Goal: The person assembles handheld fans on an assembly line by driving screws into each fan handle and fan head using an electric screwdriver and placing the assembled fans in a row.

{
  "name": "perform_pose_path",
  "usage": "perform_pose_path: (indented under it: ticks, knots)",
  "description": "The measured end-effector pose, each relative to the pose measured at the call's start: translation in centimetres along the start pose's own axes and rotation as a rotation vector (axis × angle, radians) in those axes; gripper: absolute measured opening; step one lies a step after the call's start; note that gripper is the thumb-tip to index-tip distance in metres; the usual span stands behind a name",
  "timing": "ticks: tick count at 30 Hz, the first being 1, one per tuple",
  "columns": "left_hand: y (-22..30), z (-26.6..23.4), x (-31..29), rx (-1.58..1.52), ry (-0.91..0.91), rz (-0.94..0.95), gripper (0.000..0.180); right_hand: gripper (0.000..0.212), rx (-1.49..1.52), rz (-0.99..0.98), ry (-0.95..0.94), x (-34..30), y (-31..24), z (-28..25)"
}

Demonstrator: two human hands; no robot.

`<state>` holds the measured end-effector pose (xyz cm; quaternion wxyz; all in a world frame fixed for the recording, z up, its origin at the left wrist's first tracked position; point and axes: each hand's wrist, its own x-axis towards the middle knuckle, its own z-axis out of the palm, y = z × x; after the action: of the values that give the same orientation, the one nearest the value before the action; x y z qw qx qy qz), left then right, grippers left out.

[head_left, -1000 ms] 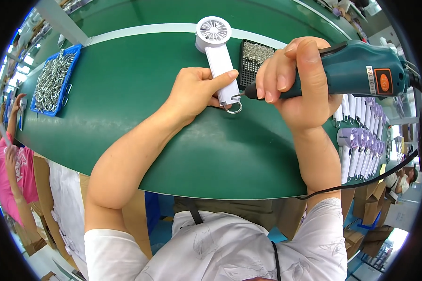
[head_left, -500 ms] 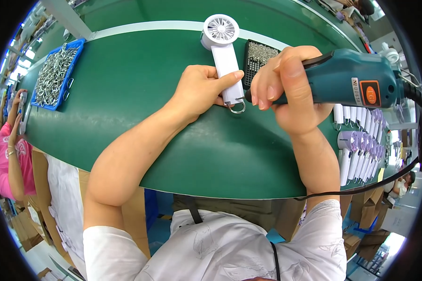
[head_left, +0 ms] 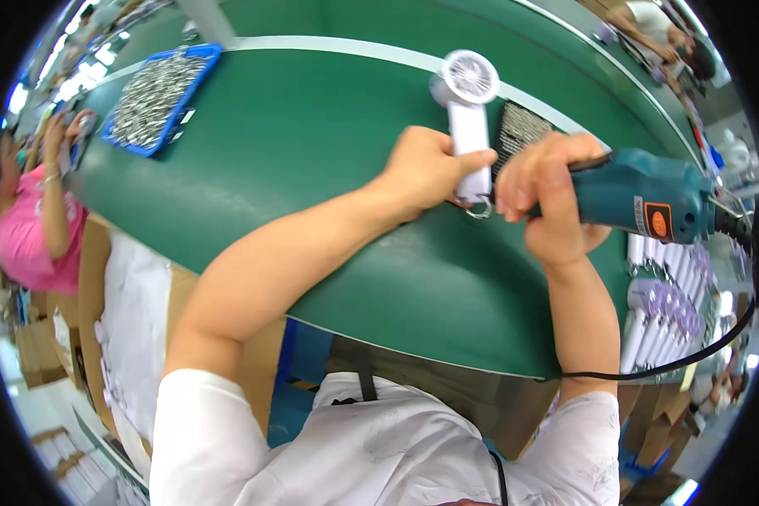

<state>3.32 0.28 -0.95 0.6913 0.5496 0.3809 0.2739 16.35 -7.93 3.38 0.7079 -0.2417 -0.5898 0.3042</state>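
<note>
My left hand (head_left: 426, 171) grips a white and lilac handheld fan (head_left: 470, 131) by its handle, thumb across the front. The round fan head points away from me, and a metal loop (head_left: 479, 210) hangs at the handle's near end. In my right hand (head_left: 551, 192) is a teal electric screwdriver (head_left: 637, 198), lying sideways with its tip end toward the handle's lower right edge. My fingers and some blur hide the tip, so I cannot tell whether it touches the fan. Just beyond, a black tray of small screws (head_left: 525, 128) sits partly behind my right hand.
A blue tray (head_left: 201, 74) of metal clips (head_left: 153, 99) stands at the far left of the green table (head_left: 329, 110). Several more fans (head_left: 662, 308) lie in rows at the right. The screwdriver's black cable (head_left: 675, 363) curves round the right side. A person in pink (head_left: 38, 223) works at the left.
The whole view has turned, so table, trays and hands appear shifted right and lower. Both hands keep their holds, with the screwdriver still beside the fan handle's near end.
</note>
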Motion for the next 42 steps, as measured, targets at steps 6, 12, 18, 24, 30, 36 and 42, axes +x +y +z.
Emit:
perform_pose_path:
  ticks: [6, 12, 18, 24, 30, 36, 42]
  knots:
    - [-0.7, 0.0, 0.2, 0.037, 0.015, 0.049, 0.037, 0.009, -0.029, 0.035, -0.003, -0.4, -0.3, -0.1]
    - [-0.7, -0.3, -0.9, 0.034, 0.058, 0.097, 0.041, 0.012, -0.098, 0.050, -0.030, 0.7, -2.3, 0.6]
    - [1.0, -1.8, -3.5, 0.582, 0.315, 0.343, 0.031, 0.021, 0.060, -0.002, 0.190, 3.4, -9.8, -1.4]
    - [-0.8, -3.0, -12.0, 0.993, 0.468, 0.751, 0.041, 0.033, -0.165, 0.398, 0.208, 5.2, -11.0, -2.3]
    - [-4.5, -0.9, -16.1, 1.334, 0.512, 0.872, 0.052, 0.034, -0.411, 0.496, 0.133, 4.7, -10.7, -2.3]
    - [-4.3, 2.5, -17.6, 1.298, 0.394, 0.843, 0.050, 0.040, -0.429, 0.688, -0.133, 5.7, -10.6, -3.2]
    - [2.9, -0.6, -13.7, 1.028, 0.147, 0.761, 0.052, 0.041, -0.849, 0.550, 0.130, 5.5, -13.0, -0.4]
